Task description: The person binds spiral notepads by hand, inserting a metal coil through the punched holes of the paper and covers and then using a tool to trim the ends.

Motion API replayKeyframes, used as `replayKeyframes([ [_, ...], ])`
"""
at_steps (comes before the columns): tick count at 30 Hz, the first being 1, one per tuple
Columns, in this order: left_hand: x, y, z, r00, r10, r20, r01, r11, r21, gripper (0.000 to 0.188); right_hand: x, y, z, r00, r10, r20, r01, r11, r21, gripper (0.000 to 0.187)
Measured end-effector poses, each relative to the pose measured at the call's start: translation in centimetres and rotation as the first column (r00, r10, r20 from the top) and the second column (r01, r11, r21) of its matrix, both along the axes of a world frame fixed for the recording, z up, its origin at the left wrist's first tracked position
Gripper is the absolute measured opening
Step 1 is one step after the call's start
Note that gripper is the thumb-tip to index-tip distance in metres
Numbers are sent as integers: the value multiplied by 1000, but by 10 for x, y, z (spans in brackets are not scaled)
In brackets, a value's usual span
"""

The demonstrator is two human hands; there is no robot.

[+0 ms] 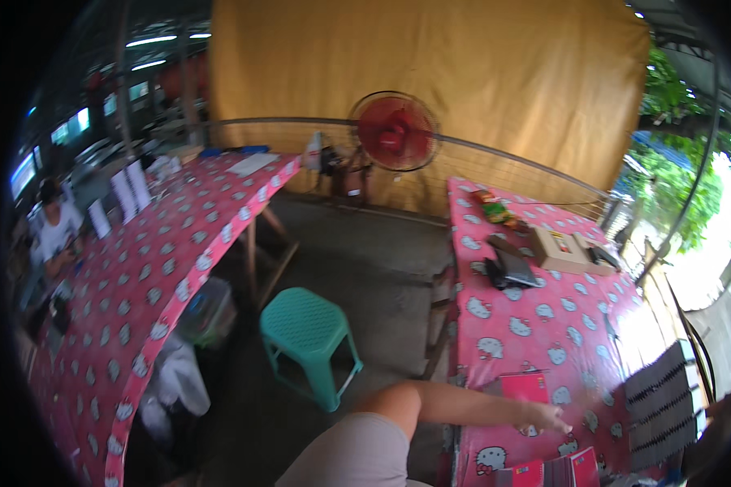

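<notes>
My left hand (544,417) reaches over the pink patterned tablecloth (489,347) of the right-hand table. Its fingers are stretched out and a little blurred, with nothing seen in them. Just beyond it lies a flat red-covered booklet (523,385). More red-covered booklets (583,467) sit at the lower edge, cut off by the picture. To the right stands a tall stack of grey, dark-edged booklets (662,406). At its outer side my right hand (719,418) shows dark at the rim, its fingers too shadowed to read.
Farther along this table are a cardboard box (556,249), a black pouch (510,269) and colourful packets (498,211). A green stool (309,325) stands between the tables. Behind are a red fan (394,134) and a yellow tarp (430,57). A person (55,223) sits at the left table.
</notes>
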State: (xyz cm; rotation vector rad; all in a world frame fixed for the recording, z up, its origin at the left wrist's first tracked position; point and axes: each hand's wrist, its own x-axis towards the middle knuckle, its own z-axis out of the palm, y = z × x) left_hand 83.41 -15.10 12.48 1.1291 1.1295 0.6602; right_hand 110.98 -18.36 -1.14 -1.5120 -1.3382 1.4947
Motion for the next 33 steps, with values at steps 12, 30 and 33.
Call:
replayKeyframes([
  [12,96,-59,-136,992,123,27,-123,992,-19,93,-16,-23,24,983,50,-177,-61,997,-56,51],
  [30,60,-26,130,967,202,158,-250,608,754,60,15,-77,40,979,-190,-72,196,977,87,35],
  [33,59,-32,76,992,126,27,-121,836,536,63,27,-81,48,978,-210,19,206,971,125,30],
])
